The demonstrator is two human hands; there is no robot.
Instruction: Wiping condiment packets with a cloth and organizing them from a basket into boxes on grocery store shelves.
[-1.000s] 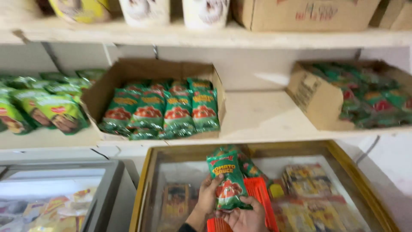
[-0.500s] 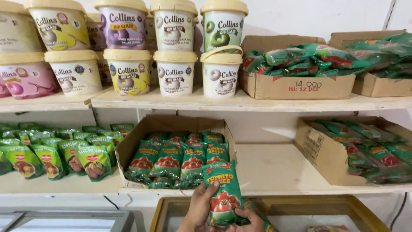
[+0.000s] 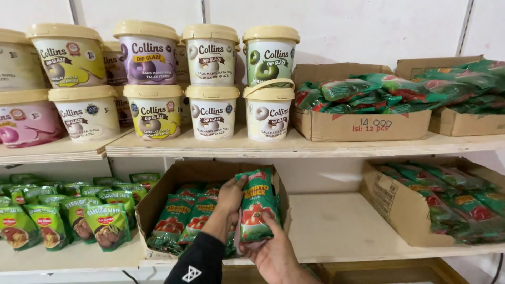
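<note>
Low in the frame's centre, both hands grasp one green sauce pouch [image 3: 256,208], upright, before the open cardboard box [image 3: 158,197] of like pouches. Left hand [image 3: 230,199] pinches its upper left edge; right hand [image 3: 273,252] cups its bottom. Lidded tubs [image 3: 210,79] stacked on the shelf above.
</note>
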